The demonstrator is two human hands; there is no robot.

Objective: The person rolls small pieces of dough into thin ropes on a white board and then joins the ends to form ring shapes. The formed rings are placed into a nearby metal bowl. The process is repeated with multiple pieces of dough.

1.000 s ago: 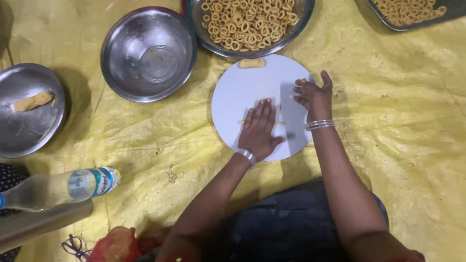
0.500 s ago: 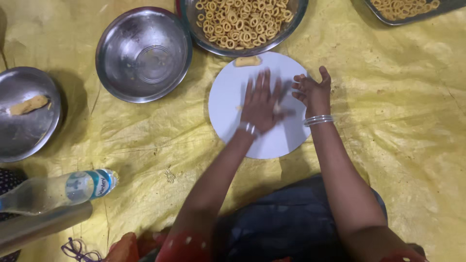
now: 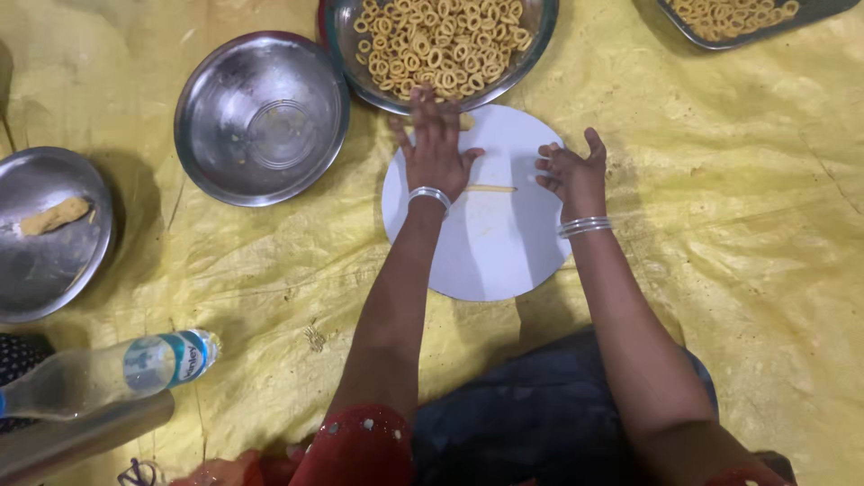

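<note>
Though near both hands, dough strip (image 3: 491,188) ungripped.

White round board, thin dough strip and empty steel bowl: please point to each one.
white round board (image 3: 490,256): head view, bare lower part.
thin dough strip (image 3: 492,188): head view, its middle.
empty steel bowl (image 3: 261,117): head view, inner bottom.

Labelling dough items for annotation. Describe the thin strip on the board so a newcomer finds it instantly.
Start at the round white board in the middle of the yellow sheet. Between the left hand and right hand lies the dough strip: a thin, pale yellow, straight stick. Unlike the rings in the bowl above, it is not curled.
</note>
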